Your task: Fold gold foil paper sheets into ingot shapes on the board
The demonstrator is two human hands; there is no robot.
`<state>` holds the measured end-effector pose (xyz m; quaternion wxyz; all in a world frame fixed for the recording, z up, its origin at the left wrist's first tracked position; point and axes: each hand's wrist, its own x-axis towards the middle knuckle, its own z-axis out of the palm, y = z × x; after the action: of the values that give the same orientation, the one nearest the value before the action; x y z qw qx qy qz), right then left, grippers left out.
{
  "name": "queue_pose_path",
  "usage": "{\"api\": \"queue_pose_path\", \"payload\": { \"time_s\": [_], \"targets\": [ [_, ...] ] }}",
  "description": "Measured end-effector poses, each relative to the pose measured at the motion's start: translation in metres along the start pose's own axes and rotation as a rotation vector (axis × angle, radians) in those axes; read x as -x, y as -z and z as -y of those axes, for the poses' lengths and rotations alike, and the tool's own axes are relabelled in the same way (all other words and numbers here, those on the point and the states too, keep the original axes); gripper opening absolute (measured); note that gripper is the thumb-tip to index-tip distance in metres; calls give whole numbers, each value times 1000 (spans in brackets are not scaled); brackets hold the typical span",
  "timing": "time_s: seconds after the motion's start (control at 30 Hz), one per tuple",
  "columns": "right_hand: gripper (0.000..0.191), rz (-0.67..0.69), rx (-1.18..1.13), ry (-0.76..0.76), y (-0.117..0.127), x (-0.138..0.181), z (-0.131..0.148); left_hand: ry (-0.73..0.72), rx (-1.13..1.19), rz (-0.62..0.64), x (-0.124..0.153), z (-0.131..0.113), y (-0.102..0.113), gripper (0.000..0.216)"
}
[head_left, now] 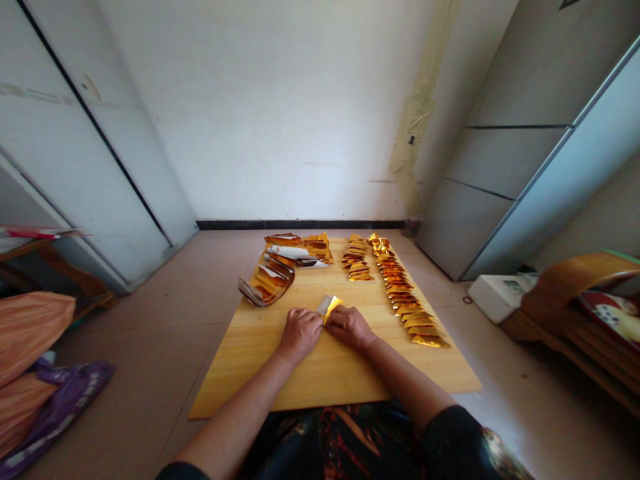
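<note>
1 small gold-and-grey sheet of thin foil paper (330, 306) sits near the middle of the pale yellow rectangular wooden tabletop (340, 381). The left hand (301, 332) has its fingers together, closed on the sheet's near-left side; the right hand (353, 327) has its fingers clamped on the near-right side (the thumb tips cannot be made out). The sheet looks light and soft, probably slick on its shiny face and easily creased or torn; its edges seem the best hold. Counted: 1 sheet, 2 hands, 1 long row of folded shiny gold foil pieces (402, 299) along the right edge, 1 shorter row of gold foil pieces (357, 257) nearer the far edge (individual pieces overlap too much to count), 1 curled brown-and-gold paper stack (267, 283) by the left edge, and 1 loose gold-and-white paper pile (316, 246) towards the far-left corner.
</note>
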<state>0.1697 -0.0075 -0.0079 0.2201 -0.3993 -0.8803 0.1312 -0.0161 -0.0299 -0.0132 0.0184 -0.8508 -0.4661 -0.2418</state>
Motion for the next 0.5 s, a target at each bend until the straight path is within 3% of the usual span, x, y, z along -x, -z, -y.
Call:
{"api": "queue_pose_path", "payload": {
  "time_s": [0.3, 0.5],
  "targets": [
    [11, 26, -80, -71, 3, -2, -2, -11, 76, 26, 7, 6, 1, 15],
    [16, 55, 72, -179, 0, -8, 6, -47, 123, 98, 11, 13, 5, 24]
  ]
}}
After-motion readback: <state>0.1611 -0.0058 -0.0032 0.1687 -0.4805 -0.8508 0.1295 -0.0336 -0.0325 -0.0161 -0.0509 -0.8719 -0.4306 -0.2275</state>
